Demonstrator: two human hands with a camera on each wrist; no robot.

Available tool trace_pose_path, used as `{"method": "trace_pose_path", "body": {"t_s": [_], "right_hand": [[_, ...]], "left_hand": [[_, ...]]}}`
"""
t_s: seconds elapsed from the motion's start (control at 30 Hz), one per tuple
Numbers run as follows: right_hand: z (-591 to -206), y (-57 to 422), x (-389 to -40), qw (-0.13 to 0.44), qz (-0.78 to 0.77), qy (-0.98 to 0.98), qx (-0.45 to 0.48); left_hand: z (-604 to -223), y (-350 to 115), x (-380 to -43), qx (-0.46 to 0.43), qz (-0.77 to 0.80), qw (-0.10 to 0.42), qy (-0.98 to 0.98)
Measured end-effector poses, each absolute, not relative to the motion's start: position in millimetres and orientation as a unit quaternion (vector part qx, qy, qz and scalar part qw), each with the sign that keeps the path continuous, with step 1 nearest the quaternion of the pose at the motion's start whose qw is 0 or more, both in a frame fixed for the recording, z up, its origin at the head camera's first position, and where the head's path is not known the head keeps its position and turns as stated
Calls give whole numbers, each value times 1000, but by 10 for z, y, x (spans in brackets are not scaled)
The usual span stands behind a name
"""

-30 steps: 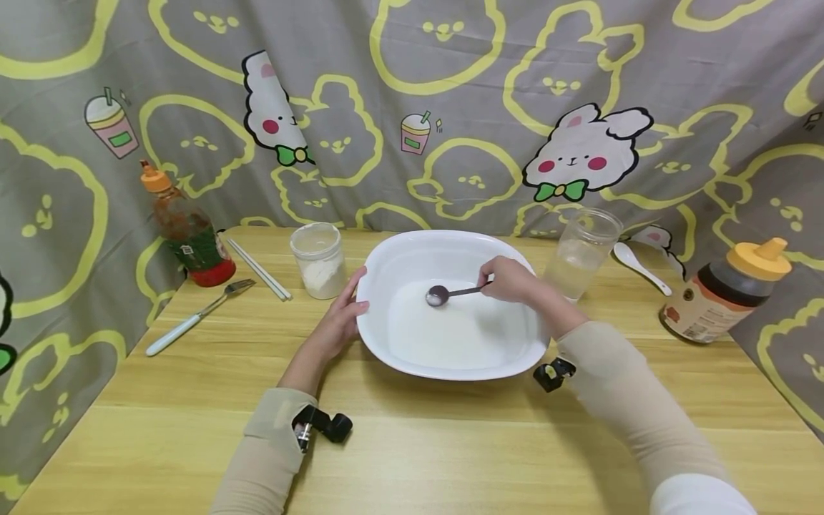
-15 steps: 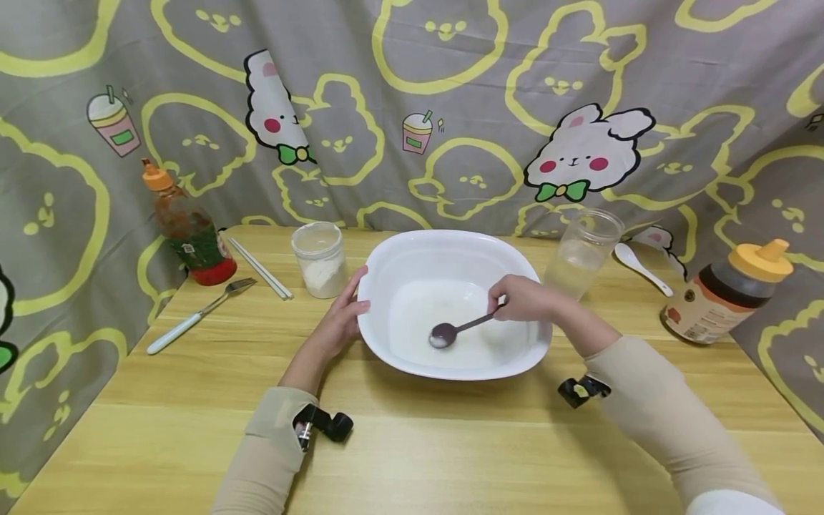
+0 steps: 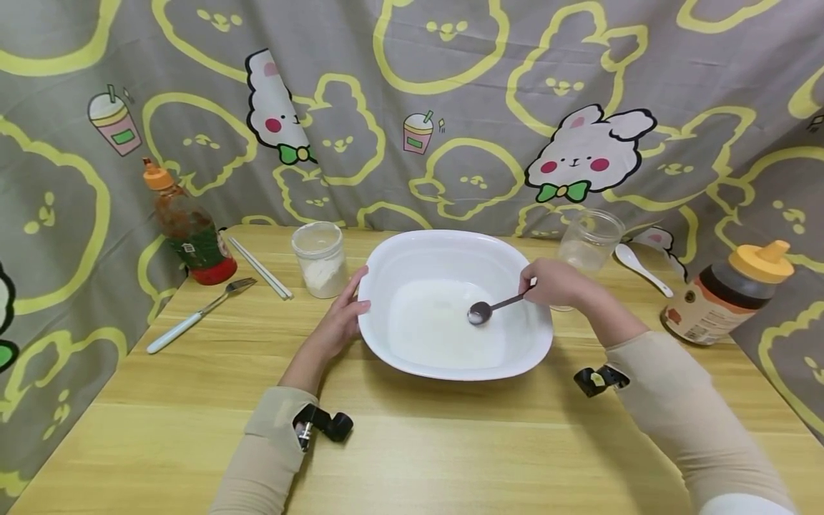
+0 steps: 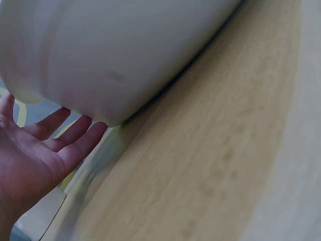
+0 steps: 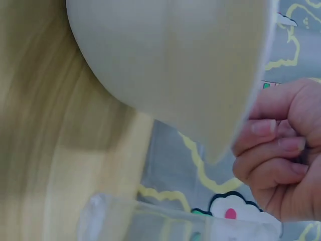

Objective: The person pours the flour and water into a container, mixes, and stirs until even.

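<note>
A white oval basin (image 3: 453,373) with a shallow pale white layer in its bottom stands mid-table in the head view. My left hand (image 3: 337,320) rests at its left side, the thumb at the rim. Rather straight fingers (image 4: 83,143) touch its outer wall in the left wrist view. Over the basin's right part, my right hand (image 3: 555,283) pinches the handle of a small dark metal spoon (image 3: 479,313). Curled fingers of the right hand (image 5: 281,150) show beside the rim in the right wrist view, where the spoon is hidden behind the basin.
Left of the basin are a jar of white powder (image 3: 320,265), white chopsticks (image 3: 260,267), a fork (image 3: 201,315) and a sauce bottle (image 3: 191,232). At the right stand a clear glass jar (image 3: 592,236), partly behind the hand, a white spoon (image 3: 642,270) and a yellow-capped bottle (image 3: 721,297).
My right hand has shifted rightward overall. The spoon first swung toward me, then moved right and away, ending nearer the basin's right side. The left hand has stayed put.
</note>
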State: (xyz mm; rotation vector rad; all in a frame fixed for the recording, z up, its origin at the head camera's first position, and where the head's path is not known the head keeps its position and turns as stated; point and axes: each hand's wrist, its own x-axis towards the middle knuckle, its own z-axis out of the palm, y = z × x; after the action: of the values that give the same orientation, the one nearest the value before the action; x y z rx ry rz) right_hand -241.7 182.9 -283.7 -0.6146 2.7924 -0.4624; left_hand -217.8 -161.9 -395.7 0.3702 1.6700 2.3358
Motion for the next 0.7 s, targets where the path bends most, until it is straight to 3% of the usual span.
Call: {"method": "trace_pose_path", "body": {"t_s": [0.53,0.7], "right_hand": [[-3179,1154,-2619,124,-240,932,-241],[-3221,1009,-2594,94,-225,938,-246]], "left_hand": [[-3963,-1608,-2170,122,802,124,571],[-3961,-1606,-2175,128,802,119,570]]}}
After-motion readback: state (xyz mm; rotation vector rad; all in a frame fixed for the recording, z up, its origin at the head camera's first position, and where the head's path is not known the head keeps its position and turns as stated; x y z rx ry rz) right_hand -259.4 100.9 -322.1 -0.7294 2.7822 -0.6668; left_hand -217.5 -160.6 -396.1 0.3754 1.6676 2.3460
